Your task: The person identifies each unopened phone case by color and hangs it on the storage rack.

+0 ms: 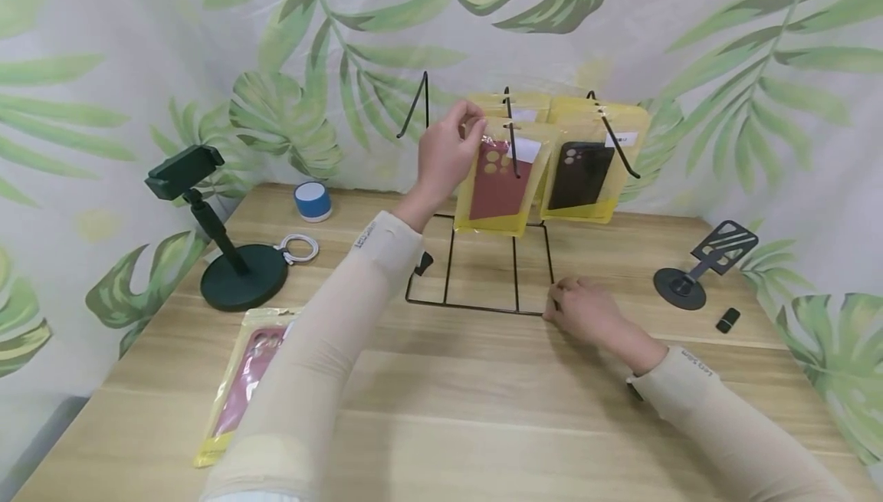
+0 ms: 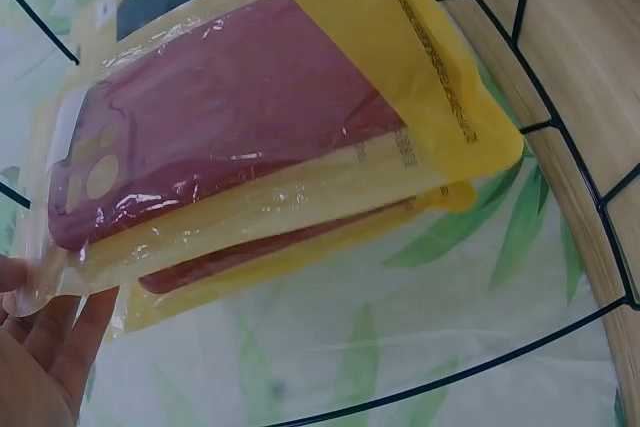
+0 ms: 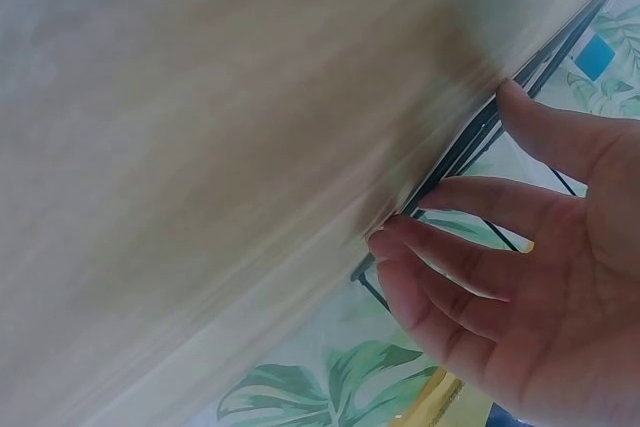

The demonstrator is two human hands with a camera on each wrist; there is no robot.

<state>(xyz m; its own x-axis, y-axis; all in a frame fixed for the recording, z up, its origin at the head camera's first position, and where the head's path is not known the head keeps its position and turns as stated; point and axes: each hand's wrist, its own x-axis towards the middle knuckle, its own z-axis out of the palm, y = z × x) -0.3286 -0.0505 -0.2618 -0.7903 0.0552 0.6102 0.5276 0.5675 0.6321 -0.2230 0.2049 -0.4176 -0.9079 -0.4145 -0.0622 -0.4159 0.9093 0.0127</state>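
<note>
My left hand (image 1: 444,151) pinches the upper left edge of a yellow-and-clear bag holding a red phone case (image 1: 498,184). This bag (image 2: 445,97) hangs on a hook of a black wire display rack (image 1: 476,308); another red-case bag shows behind it in the left wrist view. To its right hangs a bag with a black phone case (image 1: 579,176). Low at the front right corner of the rack's base, my right hand (image 1: 586,310) holds the wire with thumb and fingertips. The right wrist view shows that hand (image 3: 520,247) with the fingers bent at the wire.
A bagged pink-red case (image 1: 251,375) lies on the left of the wooden table (image 1: 469,410), partly under my left forearm. Behind it are a dark green phone stand (image 1: 244,280), a white cable (image 1: 303,249) and a blue-and-white cylinder (image 1: 313,201). A black folding stand (image 1: 681,287) and small black stick (image 1: 727,320) are right.
</note>
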